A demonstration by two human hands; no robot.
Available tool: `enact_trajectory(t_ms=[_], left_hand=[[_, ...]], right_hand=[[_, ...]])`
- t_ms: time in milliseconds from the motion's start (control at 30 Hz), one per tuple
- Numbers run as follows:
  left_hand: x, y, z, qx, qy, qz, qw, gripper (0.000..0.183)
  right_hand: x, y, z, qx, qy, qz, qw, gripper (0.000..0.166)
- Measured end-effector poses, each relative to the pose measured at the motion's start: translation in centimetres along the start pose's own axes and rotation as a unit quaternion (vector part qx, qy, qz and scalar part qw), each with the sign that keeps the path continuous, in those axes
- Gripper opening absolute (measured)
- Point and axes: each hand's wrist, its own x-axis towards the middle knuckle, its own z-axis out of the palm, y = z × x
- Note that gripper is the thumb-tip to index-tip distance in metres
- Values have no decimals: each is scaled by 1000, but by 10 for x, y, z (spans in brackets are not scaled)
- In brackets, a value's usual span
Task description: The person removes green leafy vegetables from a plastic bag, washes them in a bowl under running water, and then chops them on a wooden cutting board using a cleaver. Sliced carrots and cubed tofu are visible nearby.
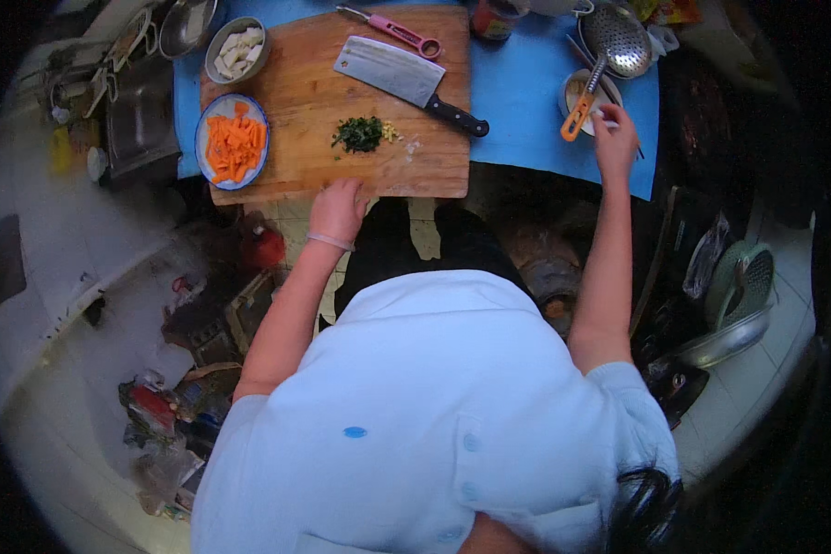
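Note:
My left hand (337, 211) rests at the near edge of a wooden cutting board (291, 131), its fingertips touching the board. On the board lie chopped dark green herbs (359, 134) beside a little minced yellowish garlic or ginger (390, 131). A cleaver (391, 73) with a black handle lies behind them, its handle jutting past the right edge. Over at the right, my right hand (615, 142) pinches a small white thing (606, 123), perhaps a spoon handle, above a small bowl (573, 90). The bowl's contents are partly hidden by the orange handle of a metal skimmer (620, 45).
A plate of cut carrot (235, 145) and a bowl of white pieces (238, 54) stand at the board's left. A pink-handled peeler (401, 31) lies at its back. A jar (497, 19) stands on the blue table cover (516, 104). A metal basin (727, 339) is low at right.

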Motion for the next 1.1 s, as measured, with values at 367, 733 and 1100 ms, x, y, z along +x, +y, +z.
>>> enact_trajectory(t_ms=[367,733,1100], left_hand=[[8,-32,34,-173,88,-14,981,24],[18,-75,38,-171,121,-84,974,23],[49,-48,58,-147,228,16,962,25]], right_hand=[[-151,-159,128,152,-420,21,895,16],[-167,-175,214,108,-375,-77,918,28],[-61,-124,172,-206,-271,-250,906,54]])
